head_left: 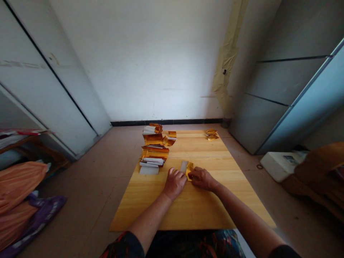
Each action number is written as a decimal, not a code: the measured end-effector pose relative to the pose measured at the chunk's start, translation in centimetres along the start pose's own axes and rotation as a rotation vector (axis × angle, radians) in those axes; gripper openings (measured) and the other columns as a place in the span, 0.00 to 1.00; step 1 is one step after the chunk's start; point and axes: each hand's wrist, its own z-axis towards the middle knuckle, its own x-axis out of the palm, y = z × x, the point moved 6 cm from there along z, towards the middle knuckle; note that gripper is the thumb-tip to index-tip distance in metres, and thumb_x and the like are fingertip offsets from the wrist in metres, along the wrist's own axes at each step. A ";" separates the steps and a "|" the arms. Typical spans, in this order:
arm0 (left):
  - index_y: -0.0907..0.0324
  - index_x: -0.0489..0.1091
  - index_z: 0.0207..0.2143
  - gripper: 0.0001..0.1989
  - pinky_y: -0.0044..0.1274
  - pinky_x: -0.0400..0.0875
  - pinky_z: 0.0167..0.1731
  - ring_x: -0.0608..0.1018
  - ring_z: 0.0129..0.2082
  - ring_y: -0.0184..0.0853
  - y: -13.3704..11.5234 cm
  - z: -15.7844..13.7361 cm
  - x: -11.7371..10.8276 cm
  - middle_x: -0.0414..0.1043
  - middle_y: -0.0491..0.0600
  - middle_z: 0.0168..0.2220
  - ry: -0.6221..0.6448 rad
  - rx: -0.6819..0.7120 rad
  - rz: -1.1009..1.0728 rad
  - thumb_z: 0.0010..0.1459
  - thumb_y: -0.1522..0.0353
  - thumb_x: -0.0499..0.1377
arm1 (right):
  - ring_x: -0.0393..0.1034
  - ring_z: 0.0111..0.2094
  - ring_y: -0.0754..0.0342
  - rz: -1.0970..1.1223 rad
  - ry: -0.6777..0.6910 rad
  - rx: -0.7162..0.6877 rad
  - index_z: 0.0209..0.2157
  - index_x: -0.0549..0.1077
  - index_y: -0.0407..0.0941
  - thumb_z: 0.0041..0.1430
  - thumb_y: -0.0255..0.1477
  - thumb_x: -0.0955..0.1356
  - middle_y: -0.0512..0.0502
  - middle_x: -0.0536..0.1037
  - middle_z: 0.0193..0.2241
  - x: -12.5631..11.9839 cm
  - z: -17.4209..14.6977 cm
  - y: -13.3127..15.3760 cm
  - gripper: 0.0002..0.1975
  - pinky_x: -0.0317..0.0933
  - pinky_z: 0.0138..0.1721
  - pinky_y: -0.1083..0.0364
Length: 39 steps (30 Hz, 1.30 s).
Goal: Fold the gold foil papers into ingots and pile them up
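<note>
A sheet of gold foil paper (189, 167) lies partly folded on the wooden table in front of me. Its gold side shows on the right, and a strip of its pale grey back shows on the left. My left hand (175, 182) is closed, its curled fingers pressed on the sheet's left edge. On the other side, my right hand (202, 178) grips the gold part between thumb and fingers. The fingertips of both hands are partly hidden.
Stacks of gold and white paper (154, 153) line the left side of the table (199, 211). Several folded gold pieces (212, 134) sit at its far right corner. Beyond are a white wall, a grey fridge (268, 82) and a white box (279, 166) on the floor.
</note>
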 end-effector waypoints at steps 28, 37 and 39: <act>0.51 0.72 0.38 0.12 0.36 0.54 0.51 0.72 0.46 0.35 1.1 -1.3 -0.4 0.74 0.47 0.44 0.046 0.004 -0.163 0.58 0.74 0.52 | 0.66 0.38 0.56 0.014 -0.149 -0.007 0.32 0.77 0.46 0.59 0.29 0.65 0.48 0.75 0.34 0.4 1.4 -0.5 0.09 0.56 0.41 0.59; 0.48 0.72 0.45 0.18 0.34 0.59 0.48 0.69 0.47 0.36 1.8 -0.9 0.2 0.73 0.45 0.46 0.111 -0.066 -0.164 0.55 0.75 0.54 | 0.64 0.31 0.59 0.018 -0.180 0.056 0.29 0.73 0.43 0.57 0.30 0.66 0.49 0.72 0.30 1.0 2.2 -1.5 0.07 0.53 0.32 0.60; 0.46 0.72 0.44 0.17 0.35 0.58 0.48 0.69 0.47 0.36 1.7 -0.8 0.1 0.73 0.45 0.45 0.126 -0.044 -0.142 0.56 0.74 0.54 | 0.63 0.30 0.59 0.026 -0.182 0.052 0.27 0.72 0.43 0.57 0.30 0.66 0.49 0.71 0.29 1.0 2.3 -1.6 0.06 0.53 0.31 0.61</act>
